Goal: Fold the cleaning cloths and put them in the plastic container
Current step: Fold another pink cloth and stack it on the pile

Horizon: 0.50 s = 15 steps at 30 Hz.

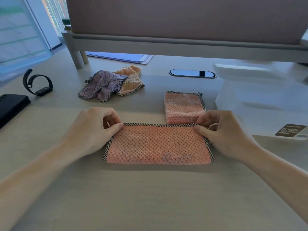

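Observation:
A pink waffle cloth (158,145) with a checkered border lies folded in half on the table before me. My left hand (93,129) pinches its far left corner and my right hand (221,130) pinches its far right corner. Behind it, a smaller folded pink cloth (183,107) rests flat. Further back left, a crumpled purple cloth (101,87) lies against a crumpled peach cloth (131,80). The translucent plastic container (260,90) stands at the right, with its labelled lid (290,132) lying in front of it.
A black wristband (37,84) and a dark case (11,105) lie at the left edge. A cable port (191,73) is set into the table behind the cloths. A raised partition (183,39) and papers (120,58) close off the back.

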Each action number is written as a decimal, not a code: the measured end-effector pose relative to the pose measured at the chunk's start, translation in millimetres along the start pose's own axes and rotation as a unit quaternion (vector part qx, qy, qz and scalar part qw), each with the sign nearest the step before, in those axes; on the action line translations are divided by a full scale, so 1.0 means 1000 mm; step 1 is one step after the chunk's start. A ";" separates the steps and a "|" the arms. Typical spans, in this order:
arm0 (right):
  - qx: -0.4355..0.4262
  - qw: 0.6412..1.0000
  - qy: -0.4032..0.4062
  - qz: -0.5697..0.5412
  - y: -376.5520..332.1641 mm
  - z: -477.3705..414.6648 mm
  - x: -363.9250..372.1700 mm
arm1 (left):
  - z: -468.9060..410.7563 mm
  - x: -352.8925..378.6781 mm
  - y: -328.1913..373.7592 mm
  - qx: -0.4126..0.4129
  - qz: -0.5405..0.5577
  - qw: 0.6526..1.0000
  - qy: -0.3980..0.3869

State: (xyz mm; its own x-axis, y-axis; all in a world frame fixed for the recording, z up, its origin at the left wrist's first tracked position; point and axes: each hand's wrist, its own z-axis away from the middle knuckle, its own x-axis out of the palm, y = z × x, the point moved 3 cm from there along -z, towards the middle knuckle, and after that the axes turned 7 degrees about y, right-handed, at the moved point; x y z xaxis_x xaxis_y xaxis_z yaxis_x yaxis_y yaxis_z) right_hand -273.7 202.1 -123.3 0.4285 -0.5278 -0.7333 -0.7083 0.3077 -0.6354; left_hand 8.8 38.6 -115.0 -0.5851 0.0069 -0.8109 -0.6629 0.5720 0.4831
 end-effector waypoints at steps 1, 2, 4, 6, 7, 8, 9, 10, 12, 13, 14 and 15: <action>-0.002 1.000 0.002 0.004 -0.001 0.001 0.000 | 0.000 0.000 0.000 -0.001 -0.002 1.000 0.001; -0.002 1.000 0.003 0.008 -0.003 0.001 0.000 | 0.000 0.001 0.000 -0.001 -0.004 1.000 0.001; -0.002 1.000 0.002 0.015 -0.005 0.002 -0.001 | -0.001 0.001 0.000 -0.005 -0.006 1.000 -0.003; -0.003 1.000 0.007 0.021 -0.006 0.002 -0.002 | -0.001 0.002 0.001 -0.008 -0.012 1.000 -0.009; -0.004 1.000 0.011 0.022 -0.007 0.002 -0.002 | -0.002 0.002 0.001 -0.009 -0.018 1.000 -0.012; -0.004 1.000 0.014 0.021 -0.007 0.002 -0.002 | -0.003 0.002 0.002 -0.008 -0.023 1.000 -0.013; -0.003 1.000 0.018 0.018 -0.008 0.002 -0.002 | -0.003 0.001 0.003 -0.007 -0.026 1.000 -0.013; -0.003 1.000 0.022 0.016 -0.008 0.002 -0.002 | -0.004 0.001 0.004 -0.007 -0.028 1.000 -0.011; -0.004 0.999 0.028 0.020 -0.009 0.002 -0.002 | -0.003 0.001 0.004 -0.006 -0.023 1.000 -0.006; -0.004 0.999 0.029 0.023 -0.009 0.002 -0.002 | -0.003 0.001 0.004 -0.007 -0.019 1.000 -0.003; -0.004 0.999 0.030 0.026 -0.009 0.002 -0.001 | -0.002 0.002 0.004 -0.008 -0.017 1.000 0.001; -0.005 0.999 0.030 0.028 -0.009 0.002 0.000 | -0.001 0.003 0.004 -0.008 -0.017 1.000 0.004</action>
State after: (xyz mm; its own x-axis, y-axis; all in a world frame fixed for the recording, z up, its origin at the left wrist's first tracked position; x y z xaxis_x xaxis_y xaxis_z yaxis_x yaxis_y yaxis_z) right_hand -266.3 201.5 -118.0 0.3536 -0.5561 -0.7521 -0.7361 0.3307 -0.5906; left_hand 3.9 39.8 -114.9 -0.5660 -0.0182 -0.8242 -0.6896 0.5582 0.4613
